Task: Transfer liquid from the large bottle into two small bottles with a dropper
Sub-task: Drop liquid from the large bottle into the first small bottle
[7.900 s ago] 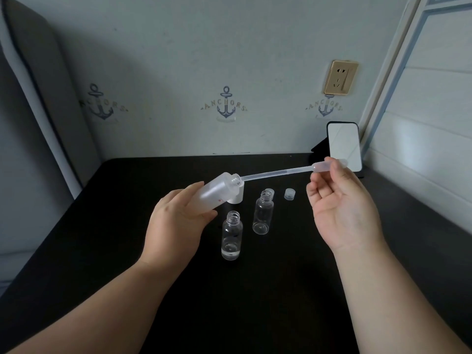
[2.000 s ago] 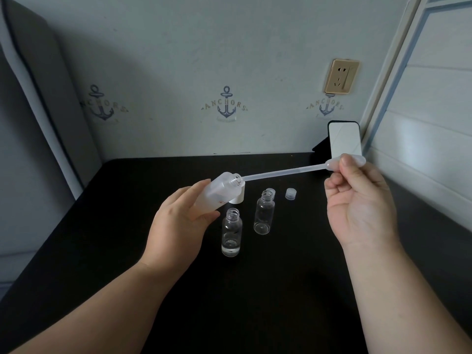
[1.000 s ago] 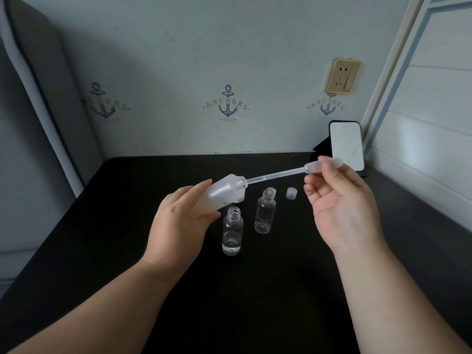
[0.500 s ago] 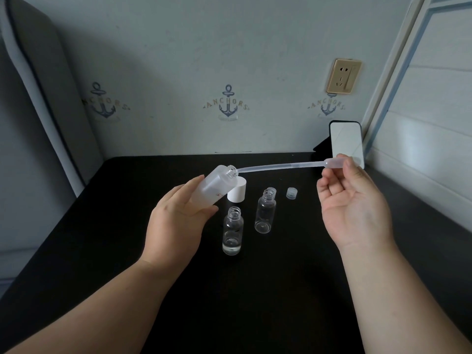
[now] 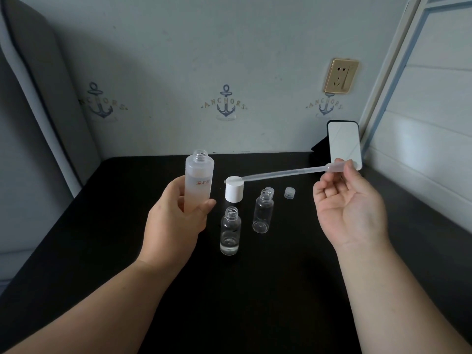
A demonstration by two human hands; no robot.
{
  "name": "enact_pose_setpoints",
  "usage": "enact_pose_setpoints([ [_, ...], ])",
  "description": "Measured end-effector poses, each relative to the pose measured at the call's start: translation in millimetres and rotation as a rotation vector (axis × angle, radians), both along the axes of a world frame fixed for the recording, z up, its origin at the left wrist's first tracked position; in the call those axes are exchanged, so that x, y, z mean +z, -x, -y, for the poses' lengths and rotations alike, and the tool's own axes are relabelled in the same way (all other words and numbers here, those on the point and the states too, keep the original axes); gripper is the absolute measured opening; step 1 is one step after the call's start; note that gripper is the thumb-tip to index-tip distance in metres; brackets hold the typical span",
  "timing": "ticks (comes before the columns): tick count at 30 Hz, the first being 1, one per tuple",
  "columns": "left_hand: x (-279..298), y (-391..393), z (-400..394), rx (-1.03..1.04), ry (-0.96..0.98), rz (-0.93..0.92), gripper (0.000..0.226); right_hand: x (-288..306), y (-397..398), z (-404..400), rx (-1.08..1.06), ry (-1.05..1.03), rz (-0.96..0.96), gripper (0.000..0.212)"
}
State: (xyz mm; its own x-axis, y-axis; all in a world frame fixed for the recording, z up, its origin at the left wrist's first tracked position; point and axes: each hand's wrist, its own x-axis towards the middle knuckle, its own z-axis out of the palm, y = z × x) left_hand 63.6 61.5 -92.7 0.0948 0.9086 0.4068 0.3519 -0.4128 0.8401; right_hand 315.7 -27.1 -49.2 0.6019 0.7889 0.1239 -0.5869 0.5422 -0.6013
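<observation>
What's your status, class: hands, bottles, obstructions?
Left hand grips large bottle upright. Right hand pinches dropper, clear of bottle. Nothing blocking.

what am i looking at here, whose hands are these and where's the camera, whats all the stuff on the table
There is no machine here: these are a person's two bare hands, filmed by one wide-angle camera worn on their head, looking forward and down.

The left hand grips the large bottle, frosted, upright and uncapped. The right hand pinches the bulb of a long clear dropper, which lies nearly level with its tip out of the bottle, over the white cap.

On the black table stand two small clear bottles, both open. The nearer small bottle has a little liquid at the bottom; the farther small bottle looks empty. A small clear cap sits behind them, and a phone leans by the wall.
</observation>
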Motion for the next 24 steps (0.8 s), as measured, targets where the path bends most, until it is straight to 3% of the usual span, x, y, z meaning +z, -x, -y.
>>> enact_pose_setpoints([
  [7, 0.3, 0.5, -1.7, -0.037, 0.014, -0.007, 0.062, -0.3, 0.3, -2.4, -0.020, 0.025, 0.017, 0.020],
  [11, 2.7, 2.6, 3.5, -0.100, 0.034, 0.121, 0.063, -1.4, -1.6, -2.3, -0.033, 0.030, 0.031, 0.017],
  [17, 10.5, 10.5, 14.7, 0.098, -0.197, 0.213, 0.032, -1.4, -2.7, -1.8, -0.026, 0.020, 0.038, 0.015],
  [20, 15.2, 12.5, 25.3, 0.049, -0.307, 0.159, 0.010, -1.5, -3.2, -1.5, -0.022, 0.010, 0.049, 0.015],
  [24, 16.4, 8.9, 33.1, -0.077, -0.348, -0.002, 0.006, -1.0, -3.8, -1.6, -0.018, -0.013, 0.080, 0.008],
])
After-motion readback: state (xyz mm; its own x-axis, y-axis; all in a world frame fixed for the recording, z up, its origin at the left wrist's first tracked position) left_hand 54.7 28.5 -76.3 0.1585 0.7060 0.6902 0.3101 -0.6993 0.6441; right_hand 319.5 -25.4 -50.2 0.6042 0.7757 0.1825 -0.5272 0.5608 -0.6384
